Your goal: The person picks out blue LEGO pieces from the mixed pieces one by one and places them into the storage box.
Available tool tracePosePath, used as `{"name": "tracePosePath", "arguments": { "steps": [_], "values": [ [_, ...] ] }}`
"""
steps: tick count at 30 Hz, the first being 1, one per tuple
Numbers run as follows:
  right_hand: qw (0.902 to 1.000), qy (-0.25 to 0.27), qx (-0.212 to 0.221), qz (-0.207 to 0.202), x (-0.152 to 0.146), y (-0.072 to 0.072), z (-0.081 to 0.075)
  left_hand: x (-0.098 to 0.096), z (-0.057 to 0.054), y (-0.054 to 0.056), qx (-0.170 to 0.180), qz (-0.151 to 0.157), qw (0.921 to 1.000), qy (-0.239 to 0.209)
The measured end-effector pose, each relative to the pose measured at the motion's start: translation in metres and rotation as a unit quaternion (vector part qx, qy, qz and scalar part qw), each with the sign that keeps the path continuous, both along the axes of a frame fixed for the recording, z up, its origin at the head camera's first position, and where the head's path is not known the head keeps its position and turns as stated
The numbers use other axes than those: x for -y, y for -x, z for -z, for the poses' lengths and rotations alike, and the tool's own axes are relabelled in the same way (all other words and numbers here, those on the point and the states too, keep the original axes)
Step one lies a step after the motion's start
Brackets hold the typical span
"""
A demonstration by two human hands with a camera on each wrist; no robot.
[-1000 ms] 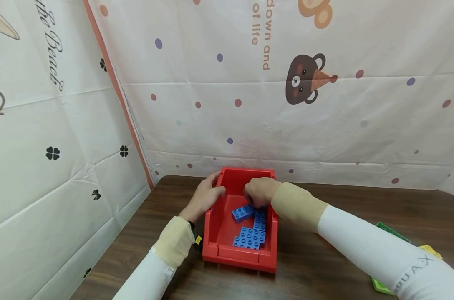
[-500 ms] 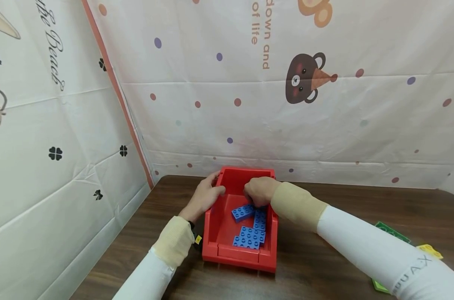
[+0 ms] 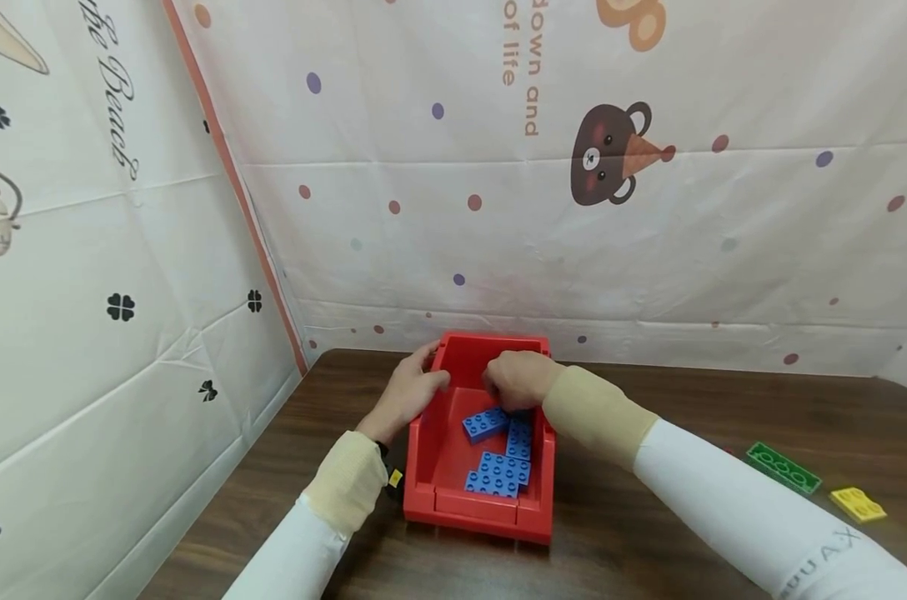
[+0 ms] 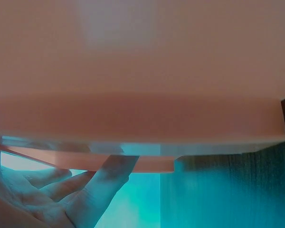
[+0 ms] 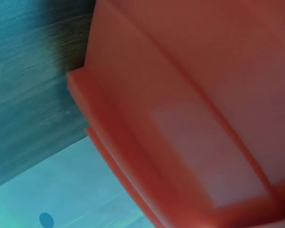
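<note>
My left hand [image 3: 407, 393] grips the left wall of a red bin [image 3: 474, 506], thumb over the rim and fingers outside. In the left wrist view, the left hand's fingers [image 4: 107, 183] lie against the bin's wall [image 4: 133, 116]. My right hand [image 3: 521, 379] is inside the bin by its far right side, fingers curled downward; its fingertips are hidden, so any hold cannot be made out. Just below it lie a tilted blue building brick [image 3: 485, 425] and another blue brick [image 3: 518, 439]. Several blue bricks [image 3: 498, 475] sit together near the bin's front lip.
A green brick [image 3: 784, 467] and a yellow brick [image 3: 859, 505] lie on the brown table [image 3: 633, 542] to the right, beyond my right sleeve [image 3: 761, 508]. A patterned white cloth [image 3: 528, 250] hangs behind the table, another [image 3: 153, 400] along the left.
My right hand has shifted slightly up and left. The right sleeve has moved lower, uncovering more of the green and yellow bricks. The left hand and the bin stay nearly still.
</note>
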State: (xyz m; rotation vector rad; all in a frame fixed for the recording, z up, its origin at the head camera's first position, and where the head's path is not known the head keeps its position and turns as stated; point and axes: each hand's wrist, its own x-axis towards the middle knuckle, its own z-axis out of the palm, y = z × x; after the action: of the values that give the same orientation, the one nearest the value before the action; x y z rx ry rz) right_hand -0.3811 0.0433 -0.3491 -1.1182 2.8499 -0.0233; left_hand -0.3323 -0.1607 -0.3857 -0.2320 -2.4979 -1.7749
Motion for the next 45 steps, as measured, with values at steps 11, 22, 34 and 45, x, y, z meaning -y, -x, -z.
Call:
{"name": "tracePosePath", "arguments": {
  "steps": [11, 22, 34, 45],
  "values": [
    [0.9898, 0.134, 0.042, 0.023, -0.004, -0.001, 0.001, 0.001, 0.000, 0.000, 0.007, -0.001, 1.0000, -0.001],
    [0.9809, 0.192, 0.026, 0.011, -0.008, 0.001, 0.005, 0.001, 0.001, 0.002, -0.005, 0.000, 1.0000, 0.007],
    [0.9551, 0.292, 0.047, 0.019, -0.016, -0.001, 0.009, -0.001, 0.001, 0.003, -0.002, 0.007, 1.0000, -0.004],
    [0.9496, 0.312, 0.029, 0.000, -0.016, 0.001, 0.009, 0.000, 0.000, 0.004, -0.008, 0.001, 1.0000, 0.004]
  ]
}}
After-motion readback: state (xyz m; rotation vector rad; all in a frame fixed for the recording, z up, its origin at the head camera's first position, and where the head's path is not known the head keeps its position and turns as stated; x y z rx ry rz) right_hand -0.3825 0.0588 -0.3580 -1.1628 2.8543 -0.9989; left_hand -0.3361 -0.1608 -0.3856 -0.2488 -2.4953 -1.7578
